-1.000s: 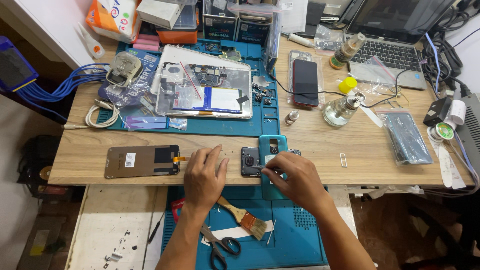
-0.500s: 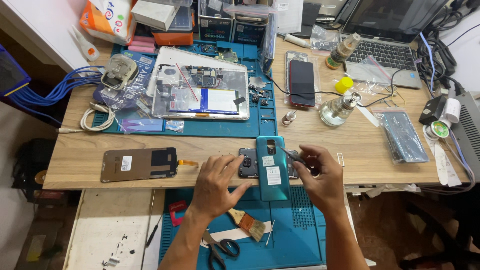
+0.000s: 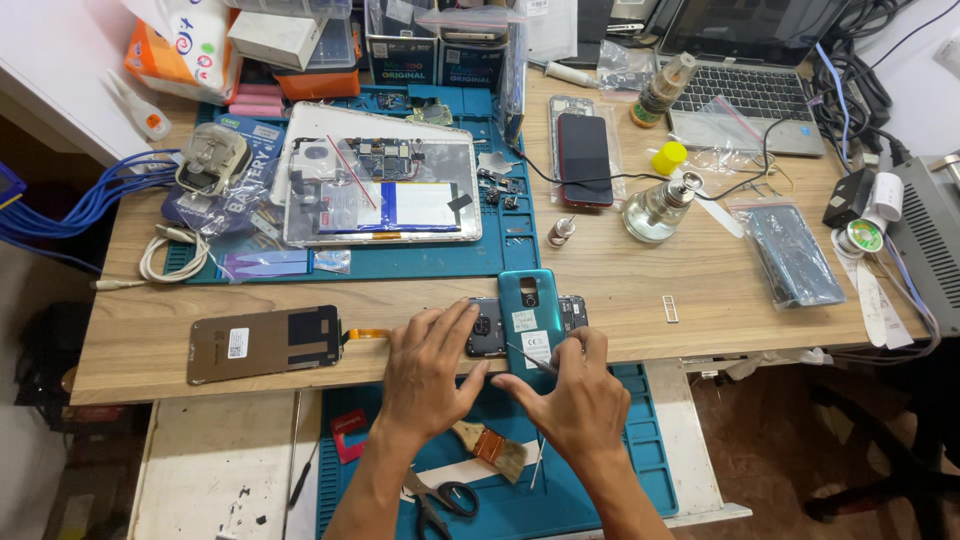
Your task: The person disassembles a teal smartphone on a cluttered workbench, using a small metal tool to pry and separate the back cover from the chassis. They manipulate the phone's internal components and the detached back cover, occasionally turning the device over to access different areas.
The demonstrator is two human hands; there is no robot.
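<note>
My left hand (image 3: pixel 428 372) lies spread, fingers resting on the dark opened phone (image 3: pixel 490 328) at the near edge of the wooden counter (image 3: pixel 640 285). My right hand (image 3: pixel 572 392) pinches a thin metal tool (image 3: pixel 530 361), its tip against the teal back cover (image 3: pixel 530 312) lying across that phone. A detached screen panel (image 3: pixel 263 343) lies well to the left; brush (image 3: pixel 488 446) and scissors (image 3: pixel 440 500) sit on the blue mat below.

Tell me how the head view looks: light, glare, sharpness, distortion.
Head view: even bright light, soft shadows under both hands; glare on the glass bottle and the plastic over the opened tablet; the teal phone is sharp; the desk edge bows from the wide lens.
</note>
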